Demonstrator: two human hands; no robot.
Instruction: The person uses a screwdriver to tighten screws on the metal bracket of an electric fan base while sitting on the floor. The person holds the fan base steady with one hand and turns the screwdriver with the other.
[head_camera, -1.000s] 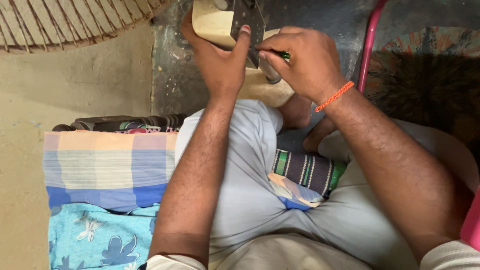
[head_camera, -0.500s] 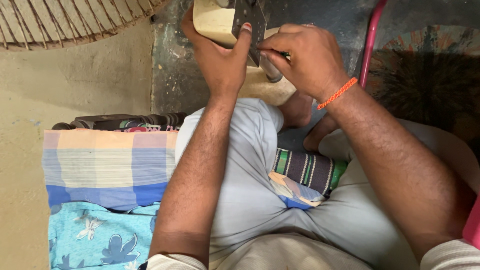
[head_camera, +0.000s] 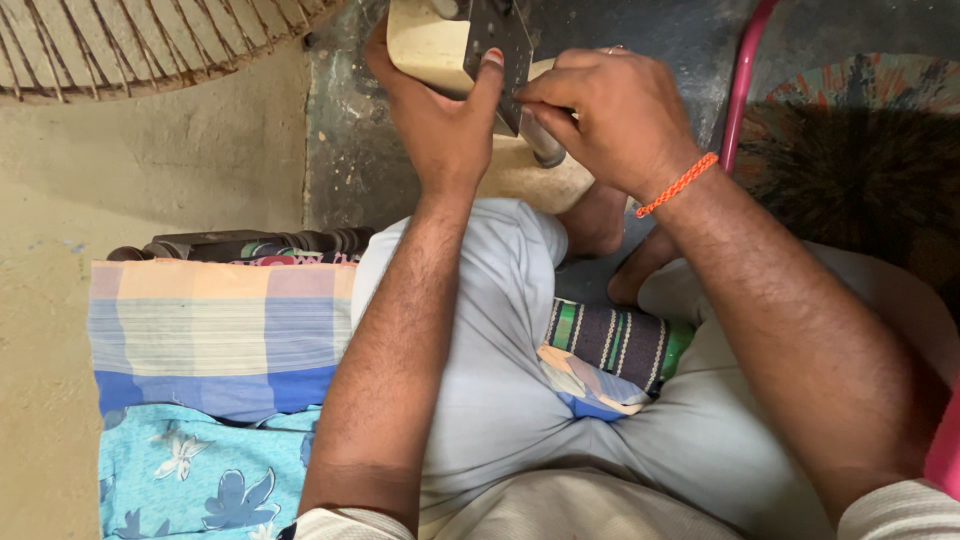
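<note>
Cream-coloured block (head_camera: 425, 45) with a dark metal plate (head_camera: 497, 40) sat on the floor beyond the knees, steadied by the left hand (head_camera: 440, 120) wrapped around it, while the right hand (head_camera: 600, 115) pinched a small metal tool (head_camera: 545, 150) against the plate.

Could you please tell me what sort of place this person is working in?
Probably a home floor workspace: bare earthen floor, folded cloths beside the seated person, and a woven basket nearby.

A cream block (head_camera: 425, 45) with a dark metal plate (head_camera: 497, 38) stands just above a grey metal cylinder (head_camera: 545, 148).
</note>
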